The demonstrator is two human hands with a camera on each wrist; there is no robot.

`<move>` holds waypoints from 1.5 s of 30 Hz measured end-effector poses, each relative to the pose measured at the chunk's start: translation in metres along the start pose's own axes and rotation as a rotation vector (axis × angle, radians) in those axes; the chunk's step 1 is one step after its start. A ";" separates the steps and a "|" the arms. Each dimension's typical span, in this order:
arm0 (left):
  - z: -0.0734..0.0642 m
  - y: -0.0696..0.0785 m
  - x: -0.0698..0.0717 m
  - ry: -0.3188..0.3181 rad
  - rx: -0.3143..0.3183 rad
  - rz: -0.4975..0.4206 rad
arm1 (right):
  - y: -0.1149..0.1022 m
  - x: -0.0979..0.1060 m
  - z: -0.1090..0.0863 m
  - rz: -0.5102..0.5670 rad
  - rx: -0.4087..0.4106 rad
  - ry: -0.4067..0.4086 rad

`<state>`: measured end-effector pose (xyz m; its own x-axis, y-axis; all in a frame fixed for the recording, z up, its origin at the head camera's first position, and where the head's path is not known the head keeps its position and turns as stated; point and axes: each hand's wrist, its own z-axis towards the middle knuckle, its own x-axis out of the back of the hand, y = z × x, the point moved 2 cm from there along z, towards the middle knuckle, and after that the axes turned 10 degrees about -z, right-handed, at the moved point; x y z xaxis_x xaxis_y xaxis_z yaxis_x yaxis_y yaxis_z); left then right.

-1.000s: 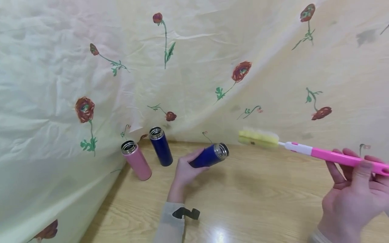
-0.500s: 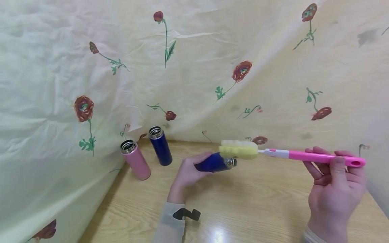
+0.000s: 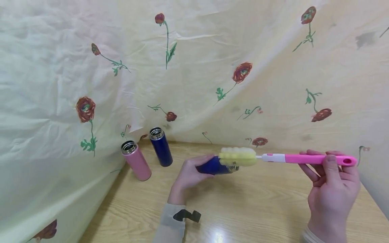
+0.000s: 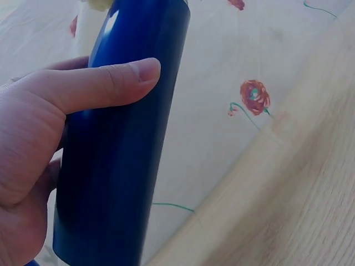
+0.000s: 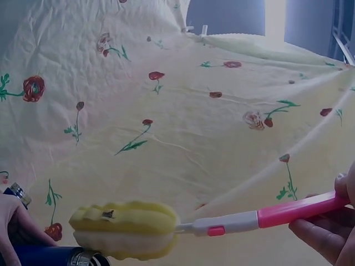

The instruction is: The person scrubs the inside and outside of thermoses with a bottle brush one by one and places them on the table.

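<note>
My left hand grips a blue bottle by its body, tilted nearly level with its metal neck to the right. In the left wrist view the thumb lies across the bottle. My right hand holds a bottle brush by its pink handle, between thumb and fingers. The brush's yellow and white sponge head overlaps the bottle's neck in the head view. From the right wrist, the sponge appears just above the bottle's metal mouth, outside it; whether they touch I cannot tell.
A pink bottle and a second blue bottle stand uncapped at the left on the wooden table. Cream cloth with printed flowers hangs behind and along the left side.
The right hand has brought the brush leftward from the right, so its sponge head now overlaps the bottle's neck. The left hand has turned the bottle closer to level and slightly right.
</note>
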<state>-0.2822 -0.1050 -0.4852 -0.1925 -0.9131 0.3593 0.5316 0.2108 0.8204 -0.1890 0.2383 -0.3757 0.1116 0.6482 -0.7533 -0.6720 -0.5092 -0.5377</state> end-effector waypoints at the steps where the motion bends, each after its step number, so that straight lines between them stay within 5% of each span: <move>1: 0.000 0.000 0.000 0.002 -0.014 0.015 | 0.000 0.000 0.000 0.001 -0.004 0.006; 16: 0.004 0.003 0.003 -0.022 -0.237 0.218 | 0.007 0.001 0.003 -0.173 0.078 0.126; 28: 0.004 0.006 0.004 -0.012 -0.271 0.182 | 0.010 0.003 0.003 -0.247 0.138 0.180; 36: 0.004 0.008 0.007 0.039 -0.246 0.031 | 0.012 0.000 0.006 -0.243 0.137 0.144; 45: 0.004 0.002 0.006 0.063 -0.229 0.073 | 0.011 0.001 0.000 -0.265 0.138 0.050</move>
<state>-0.2852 -0.1089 -0.4797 -0.0985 -0.9199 0.3796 0.7167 0.1991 0.6683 -0.1958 0.2334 -0.3824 0.3298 0.7180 -0.6130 -0.7072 -0.2423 -0.6642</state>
